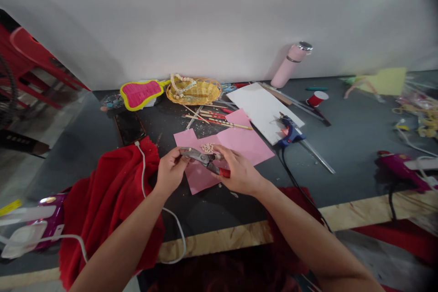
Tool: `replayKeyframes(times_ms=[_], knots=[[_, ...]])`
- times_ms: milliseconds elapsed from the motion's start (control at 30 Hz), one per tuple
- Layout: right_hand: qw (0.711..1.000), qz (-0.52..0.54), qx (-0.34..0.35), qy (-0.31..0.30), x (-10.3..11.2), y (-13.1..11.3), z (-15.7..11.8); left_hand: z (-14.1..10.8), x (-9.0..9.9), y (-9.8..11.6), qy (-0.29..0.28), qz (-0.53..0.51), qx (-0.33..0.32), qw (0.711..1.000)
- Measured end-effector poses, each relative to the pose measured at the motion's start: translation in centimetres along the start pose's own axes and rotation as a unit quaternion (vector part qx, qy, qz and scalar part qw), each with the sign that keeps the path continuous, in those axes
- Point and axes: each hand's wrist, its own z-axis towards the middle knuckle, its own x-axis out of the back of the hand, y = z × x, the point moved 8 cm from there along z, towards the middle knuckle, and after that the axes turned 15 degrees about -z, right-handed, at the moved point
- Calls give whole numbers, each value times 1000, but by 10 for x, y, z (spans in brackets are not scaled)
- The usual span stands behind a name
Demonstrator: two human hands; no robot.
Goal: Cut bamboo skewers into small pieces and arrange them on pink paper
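My right hand point(241, 171) is closed around the red-handled pliers point(201, 157), whose metal jaws point left. At the jaw tips my left hand point(171, 171) is pinched shut, its fingertips against the metal and a small pale piece. Most of that piece is hidden by fingers and jaws. Just beyond the pliers, a little heap of cream-coloured bits point(207, 148) lies on pink paper point(200, 183). Both hands are held over this paper.
Thin sticks point(219, 121), a yellow wicker basket point(208, 93) and white board point(263, 114) lie behind. A blue glue gun point(291, 132) with a cord is at right, beside a pink bottle point(289, 65) and red spool point(316, 99). Red cloth point(112, 196) and a phone point(129, 127) are left.
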Motion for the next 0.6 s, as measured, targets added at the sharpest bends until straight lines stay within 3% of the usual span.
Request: replayKeyframes(times_ms=[167, 600], knots=[[998, -21, 16, -61, -2, -6, 1, -1, -2, 1, 0, -1, 4, 1000], [996, -23, -22, -80, -3, -9, -2, -2, 0, 3, 9, -10, 2, 1000]])
